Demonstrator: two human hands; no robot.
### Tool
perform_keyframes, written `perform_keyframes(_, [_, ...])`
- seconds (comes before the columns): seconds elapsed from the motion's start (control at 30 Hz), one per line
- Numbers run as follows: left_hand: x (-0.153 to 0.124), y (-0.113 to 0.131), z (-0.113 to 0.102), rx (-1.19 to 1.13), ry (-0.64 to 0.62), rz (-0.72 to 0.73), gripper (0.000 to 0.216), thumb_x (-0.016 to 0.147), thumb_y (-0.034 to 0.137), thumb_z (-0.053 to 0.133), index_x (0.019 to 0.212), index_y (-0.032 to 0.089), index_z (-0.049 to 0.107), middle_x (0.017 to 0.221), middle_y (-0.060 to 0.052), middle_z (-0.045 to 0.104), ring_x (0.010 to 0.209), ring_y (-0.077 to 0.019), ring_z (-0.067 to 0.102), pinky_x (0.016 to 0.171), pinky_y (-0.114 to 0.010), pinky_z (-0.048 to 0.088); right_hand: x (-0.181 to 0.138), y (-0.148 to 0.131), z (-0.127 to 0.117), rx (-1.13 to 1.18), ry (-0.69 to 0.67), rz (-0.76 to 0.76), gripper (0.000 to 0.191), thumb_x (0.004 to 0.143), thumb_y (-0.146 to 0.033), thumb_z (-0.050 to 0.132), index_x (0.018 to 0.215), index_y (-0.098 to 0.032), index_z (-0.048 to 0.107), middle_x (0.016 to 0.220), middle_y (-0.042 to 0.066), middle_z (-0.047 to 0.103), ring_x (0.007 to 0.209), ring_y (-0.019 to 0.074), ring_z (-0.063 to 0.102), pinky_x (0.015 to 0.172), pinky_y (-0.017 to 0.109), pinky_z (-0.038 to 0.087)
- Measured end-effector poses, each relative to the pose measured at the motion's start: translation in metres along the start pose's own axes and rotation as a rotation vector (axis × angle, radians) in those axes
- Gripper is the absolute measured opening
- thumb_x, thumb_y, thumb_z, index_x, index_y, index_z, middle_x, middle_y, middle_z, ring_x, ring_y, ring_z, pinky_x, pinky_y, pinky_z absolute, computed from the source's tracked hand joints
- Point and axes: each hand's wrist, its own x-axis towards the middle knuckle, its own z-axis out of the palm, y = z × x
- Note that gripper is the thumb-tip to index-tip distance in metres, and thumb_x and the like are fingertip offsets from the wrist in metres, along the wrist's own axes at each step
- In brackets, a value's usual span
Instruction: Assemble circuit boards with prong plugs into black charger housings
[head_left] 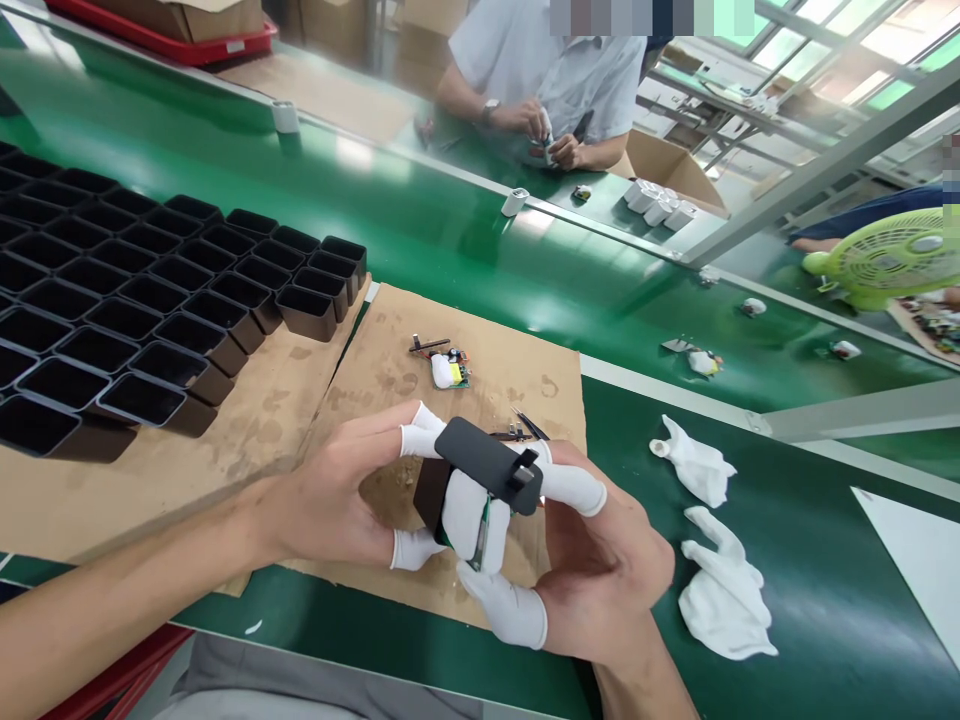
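Note:
My left hand (337, 490), with white finger cots on thumb and fingertip, grips a black plastic housing (429, 497). Between the fingers of my right hand (600, 545), also in white cots, is a power adapter circuit board (481, 535) with white pads on it. A black end cover (480, 455) with plug prongs sits over the board, tilted. The board is up against the housing's mouth; how deep it sits inside is hidden. Beyond my hands a second circuit board (450, 370) lies on the cardboard (390, 400). Dark tweezers (531, 424) lie partly hidden behind my right hand.
Rows of open black housings (150, 300) stand at left. White cloth gloves (724, 590) lie at right. Across the green conveyor (420, 240), carrying several boards and white cases, a co-worker (540, 90) handles a small part. A green fan (885, 250) stands far right.

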Motion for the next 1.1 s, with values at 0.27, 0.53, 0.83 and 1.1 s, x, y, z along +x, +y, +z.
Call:
perform_keyframes(0.27, [0.0014,0.0015,0.0021,0.01,-0.01,-0.026,0.056,0.079,0.02,0.094,0.131,0.028,0.074,0.105,-0.004,0.08,0.087,-0.0258,0.077,0.076,-0.04,0.069,-0.0013,0.0022,-0.0029,-0.013,-0.021,0.042,0.072,0.07,-0.011,0.099,0.138,-0.024,0.077,0.112,0.011,0.083,0.086,0.0277,0.078,0.072,0.043,0.069])
perform_keyframes(0.53, [0.0027,0.0031,0.0047,-0.013,0.023,-0.052,0.052,0.078,0.024,0.099,0.125,0.028,0.076,0.103,-0.005,0.08,0.085,-0.0268,0.079,0.076,-0.042,0.07,0.0,-0.0017,0.0002,-0.049,0.019,-0.005,0.074,0.067,-0.007,0.097,0.137,-0.023,0.076,0.114,0.013,0.083,0.091,0.0322,0.082,0.076,0.047,0.071])
perform_keyframes(0.83, [0.0016,0.0046,0.005,-0.01,0.042,-0.066,0.046,0.078,0.021,0.098,0.119,0.025,0.077,0.104,-0.005,0.08,0.086,-0.024,0.076,0.075,-0.038,0.067,0.0047,-0.0032,0.0013,-0.043,-0.015,-0.022,0.076,0.068,-0.004,0.098,0.138,-0.023,0.077,0.116,0.013,0.084,0.092,0.0322,0.085,0.076,0.047,0.074])
perform_keyframes(1.1, [-0.0007,0.0002,0.0063,-0.032,0.032,-0.08,0.052,0.076,0.023,0.099,0.123,0.028,0.078,0.104,-0.005,0.079,0.088,-0.0276,0.077,0.076,-0.042,0.067,0.0037,-0.0041,0.0006,-0.051,-0.063,0.015,0.072,0.075,-0.01,0.098,0.14,-0.025,0.074,0.12,0.012,0.078,0.1,0.03,0.078,0.081,0.046,0.07])
